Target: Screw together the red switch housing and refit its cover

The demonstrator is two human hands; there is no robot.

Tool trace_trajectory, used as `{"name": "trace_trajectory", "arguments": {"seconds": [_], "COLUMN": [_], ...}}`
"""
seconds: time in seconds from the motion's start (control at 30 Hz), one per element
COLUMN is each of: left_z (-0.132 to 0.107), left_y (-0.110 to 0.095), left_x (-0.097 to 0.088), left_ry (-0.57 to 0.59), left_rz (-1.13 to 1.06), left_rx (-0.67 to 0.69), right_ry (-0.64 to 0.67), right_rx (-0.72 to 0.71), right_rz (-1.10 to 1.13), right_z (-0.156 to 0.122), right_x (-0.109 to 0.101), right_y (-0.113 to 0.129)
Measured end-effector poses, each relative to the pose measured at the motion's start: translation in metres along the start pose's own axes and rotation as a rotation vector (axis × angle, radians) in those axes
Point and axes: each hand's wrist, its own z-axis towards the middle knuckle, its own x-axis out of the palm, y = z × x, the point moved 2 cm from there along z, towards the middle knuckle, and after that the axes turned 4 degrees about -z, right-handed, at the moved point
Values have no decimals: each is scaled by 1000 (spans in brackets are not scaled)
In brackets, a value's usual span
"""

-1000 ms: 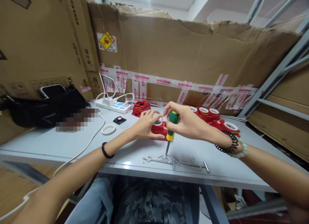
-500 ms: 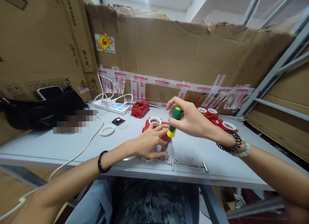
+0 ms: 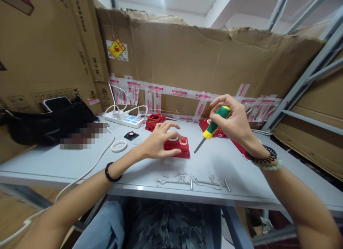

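My right hand point(image 3: 234, 118) grips a screwdriver point(image 3: 213, 128) by its green and yellow handle. Its blade slants down to the left, and the tip is above the table, right of a red housing point(image 3: 182, 153). Over that housing's left side my left hand point(image 3: 157, 143) is spread, thumb along the front and fingers above the top; whether they touch it I cannot tell. A white ring on the housing is partly hidden by these fingers. Nearer the table edge lie several small screws point(image 3: 182, 176) and a metal T-shaped rod point(image 3: 192, 183).
Another red housing point(image 3: 151, 125) stands by a white power strip point(image 3: 124, 119). More red housings point(image 3: 205, 124) sit behind my right hand. A loose white ring point(image 3: 119, 146), a small black square part point(image 3: 131, 135) and a black bag point(image 3: 53, 122) are leftward. Cardboard point(image 3: 187, 55) walls the back.
My right hand has lifted the screwdriver up and to the right. My left hand has drawn back from the screws near the edge to the red housing, its fingers spreading.
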Motion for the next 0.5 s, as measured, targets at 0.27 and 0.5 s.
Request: {"name": "trace_trajectory", "arguments": {"seconds": [0.27, 0.5], "left_z": [-5, 0], "left_y": [41, 40], "left_x": [15, 7], "left_ry": [201, -81], "left_rz": [-245, -331], "left_rx": [-191, -195], "right_ry": [-166, -272], "right_rx": [-126, -178], "right_rz": [-39, -80], "right_z": [3, 1], "right_x": [16, 23], "right_y": [-8, -5]}}
